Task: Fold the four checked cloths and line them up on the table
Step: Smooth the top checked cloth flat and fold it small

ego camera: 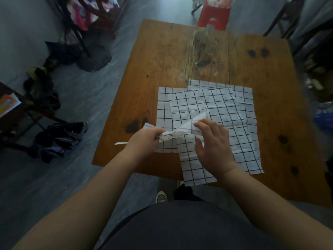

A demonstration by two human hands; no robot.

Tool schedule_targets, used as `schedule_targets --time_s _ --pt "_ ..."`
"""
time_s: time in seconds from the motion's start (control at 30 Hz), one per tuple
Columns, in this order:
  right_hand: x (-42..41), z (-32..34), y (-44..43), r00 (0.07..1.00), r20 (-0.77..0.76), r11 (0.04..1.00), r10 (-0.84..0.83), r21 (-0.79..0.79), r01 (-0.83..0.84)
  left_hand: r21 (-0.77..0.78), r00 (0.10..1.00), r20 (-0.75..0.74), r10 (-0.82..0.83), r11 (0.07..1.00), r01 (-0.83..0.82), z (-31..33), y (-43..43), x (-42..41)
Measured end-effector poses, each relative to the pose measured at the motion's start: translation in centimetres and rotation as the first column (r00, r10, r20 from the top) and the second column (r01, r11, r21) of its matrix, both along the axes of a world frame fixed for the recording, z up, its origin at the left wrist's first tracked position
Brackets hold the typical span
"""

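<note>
Gripping a bunched, lifted part of a checked cloth (173,133), the left hand (144,139) has its fingers curled round the fabric, just above the near left part of the wooden table (162,60). The right hand (214,147) is spread, with the thumb held apart. Its fingertips (198,125) touch the raised fold of the same cloth, straight rather than curled. Under both hands the flat cloths (203,103) lie unfolded on the near half of the table, overlapping at different angles. 1 of them hangs over the near edge, and where each cloth ends is hard to tell. Beyond the far edge stands a red stool (214,17). Dark bags (57,139) lie on the grey floor to the left. A shoe (161,196) shows below the table's near edge.
</note>
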State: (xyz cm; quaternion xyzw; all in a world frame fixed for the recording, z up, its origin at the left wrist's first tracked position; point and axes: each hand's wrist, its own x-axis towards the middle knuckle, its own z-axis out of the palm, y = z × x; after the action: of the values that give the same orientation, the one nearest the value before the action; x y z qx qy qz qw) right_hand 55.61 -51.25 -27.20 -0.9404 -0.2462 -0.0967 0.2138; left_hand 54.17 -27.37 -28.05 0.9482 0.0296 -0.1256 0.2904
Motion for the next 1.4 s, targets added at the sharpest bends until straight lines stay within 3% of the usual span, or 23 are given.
schedule_targets --time_s 0.17,0.4,0.63,0.77,0.83,0.97,1.03,1.1,1.17,1.23,1.3,1.4 --pt "-0.5 1.9 1.6 0.999 0.032 0.999 0.020 0.029 -0.021 0.104 0.978 0.209 0.001 0.994 -0.023 2.1 2.3 -1.1" --pt "-2.6 3.7 3.6 0.994 0.014 0.991 0.107 0.083 -0.108 0.073 0.892 0.447 0.070 0.991 -0.114 3.9 5.8 -2.1" --pt "-2.5 5.2 5.2 0.996 0.029 0.986 0.079 0.142 -0.082 0.066 0.814 0.563 -0.144 0.989 0.130 5.3 7.8 -2.8" --pt "-2.3 5.5 5.7 0.997 0.003 0.985 0.080 0.152 -0.080 -0.063 0.784 0.610 -0.114 0.979 0.191 6.8 7.3 -3.7" --pt "-2.2 5.6 5.7 0.994 -0.021 0.982 0.108 0.158 -0.103 -0.212 0.797 0.603 -0.039 0.955 0.207 7.4 7.1 -4.1" --pt "-2.7 6.1 6.1 0.949 -0.283 0.978 0.135 0.194 -0.081 -0.448 0.852 0.521 0.053 0.867 0.220 8.5 6.5 -5.2" --pt "-2.7 5.8 6.4 0.881 -0.465 0.966 0.092 0.258 0.036 -0.550 0.863 0.492 0.116 0.810 0.204 8.8 6.2 -5.5" --pt "-2.6 5.6 6.5 0.702 -0.712 0.932 0.023 0.269 0.242 -0.629 0.861 0.478 0.174 0.752 0.198 8.9 6.0 -5.7" --pt "-2.6 5.3 6.3 0.324 -0.946 0.876 0.010 0.165 0.454 -0.651 0.858 0.478 0.188 0.732 0.202 9.1 5.6 -5.9" --pt "-2.9 4.8 5.7 0.005 -0.993 0.850 0.119 0.104 0.517 -0.660 0.863 0.469 0.187 0.723 0.202 9.1 5.3 -6.1" --pt "-3.0 4.1 5.4 -0.114 -0.957 0.836 0.265 0.169 0.522 -0.662 0.868 0.463 0.178 0.721 0.205 9.0 5.1 -6.3" --pt "-2.8 3.9 5.3 -0.140 -0.889 0.697 0.436 0.235 0.677 -0.668 0.875 0.453 0.172 0.716 0.205 9.0 5.0 -6.4"
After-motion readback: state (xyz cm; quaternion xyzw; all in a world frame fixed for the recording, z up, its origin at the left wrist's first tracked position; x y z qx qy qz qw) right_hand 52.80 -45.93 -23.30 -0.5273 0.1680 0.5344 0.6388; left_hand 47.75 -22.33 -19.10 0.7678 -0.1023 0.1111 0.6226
